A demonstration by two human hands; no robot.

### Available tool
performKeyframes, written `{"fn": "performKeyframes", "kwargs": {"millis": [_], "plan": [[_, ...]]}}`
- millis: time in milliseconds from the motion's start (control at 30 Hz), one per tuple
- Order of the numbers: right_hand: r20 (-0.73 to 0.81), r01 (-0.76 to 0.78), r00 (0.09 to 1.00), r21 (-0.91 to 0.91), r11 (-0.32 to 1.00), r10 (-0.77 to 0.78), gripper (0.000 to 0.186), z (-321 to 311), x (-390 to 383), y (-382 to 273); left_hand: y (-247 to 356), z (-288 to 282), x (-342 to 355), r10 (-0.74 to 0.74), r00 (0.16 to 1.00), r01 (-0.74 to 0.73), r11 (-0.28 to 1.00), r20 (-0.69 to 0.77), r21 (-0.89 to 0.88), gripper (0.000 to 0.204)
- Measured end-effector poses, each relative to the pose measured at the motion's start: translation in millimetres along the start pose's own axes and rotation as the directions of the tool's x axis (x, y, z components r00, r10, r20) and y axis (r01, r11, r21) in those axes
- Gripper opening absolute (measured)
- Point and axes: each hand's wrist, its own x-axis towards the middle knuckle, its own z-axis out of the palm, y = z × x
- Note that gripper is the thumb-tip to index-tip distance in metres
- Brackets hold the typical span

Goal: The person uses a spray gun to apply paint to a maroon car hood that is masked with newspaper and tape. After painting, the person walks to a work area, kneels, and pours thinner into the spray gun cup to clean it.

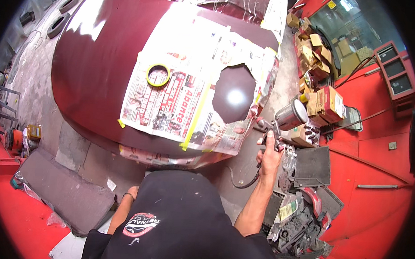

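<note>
Your right hand (270,153) grip is closed on the spray gun (282,121), held just beside the masked maroon car panel (94,73), near its bare patch (234,96), left hand (131,192) down at your side, grip unreadable; spraying step, next needs steady aim at that opening.

Black short-sleeved shirt filling the lower middle of the frame, bulging forward, with an oval printed emblem in red and white at lower left of the chest. Sleeve hems ending high on both upper arms, forearms bare. Dark thin band around the wrist just behind the left hand (131,191), at lower left of centre. Right hand (269,156) ungloved, right of centre, no watch or ring discernible.
</note>
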Motion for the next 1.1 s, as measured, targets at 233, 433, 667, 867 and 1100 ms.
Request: {"fn": "performKeyframes", "kwargs": {"millis": [233,433,667,867,1100], "plan": [[0.051,0.024,0.998,0.007,1.000,-0.024,0.033,-18.3,21.0,-23.8,134.8,-38.2,-69.6,-0.094,0.994,0.089,0.992,-0.059,-0.090,0.039],[0.156,0.054,0.986,0.022,0.998,-0.057,0.030,-40.0,39.1,-19.2,163.2,12.6,-91.4,-0.223,0.901,0.178,0.972,-0.372,-0.153,0.036],[0.272,-0.033,0.962,0.007,0.999,0.030,0.029,-46.4,48.9,-0.2,67.5,103.8,-114.0,-0.207,0.932,0.204,0.978,-0.297,-0.043,0.037],[0.314,-0.025,0.949,-0.023,0.999,0.031,0.030,-43.3,49.9,9.6,67.1,127.7,-84.4,-0.192,0.964,0.167,0.976,-0.183,-0.142,0.042],[0.231,0.008,0.973,0.001,1.000,-0.008,0.030,-51.0,66.1,13.7,106.4,92.0,-68.1,-0.187,0.972,0.168,0.976,-0.142,-0.138,0.049]]}}
